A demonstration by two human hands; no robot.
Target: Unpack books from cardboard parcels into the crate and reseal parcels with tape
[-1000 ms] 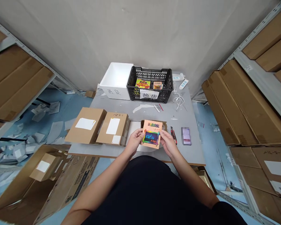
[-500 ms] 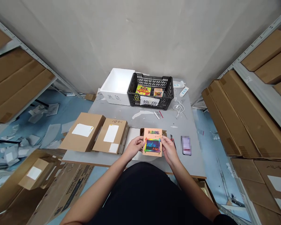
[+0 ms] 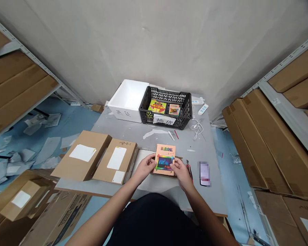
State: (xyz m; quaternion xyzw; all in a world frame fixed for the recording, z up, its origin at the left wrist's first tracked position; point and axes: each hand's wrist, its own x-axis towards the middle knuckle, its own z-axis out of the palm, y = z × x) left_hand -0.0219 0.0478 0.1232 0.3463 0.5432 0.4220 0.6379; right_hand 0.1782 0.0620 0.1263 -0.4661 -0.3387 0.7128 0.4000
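At 12 o'clock, "换货" is printed on a white sheet point(image 3: 163, 119) on the front of a black plastic crate point(image 3: 146, 114). At 11 o'clock, handwritten characters on a white foam box point(image 3: 124, 114) are too rough to be read. At 10 o'clock, a code ending "-5-1" is handwritten on a cardboard carton point(image 3: 115, 160) — its start is unclear. The colourful title on the orange booklet point(image 3: 164, 160) is too small to read.

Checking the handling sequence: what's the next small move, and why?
Probably lower the orange picture card squarely into the brown cardboard box: the left hand and right hand grip its two side edges, and it sits right over the box.
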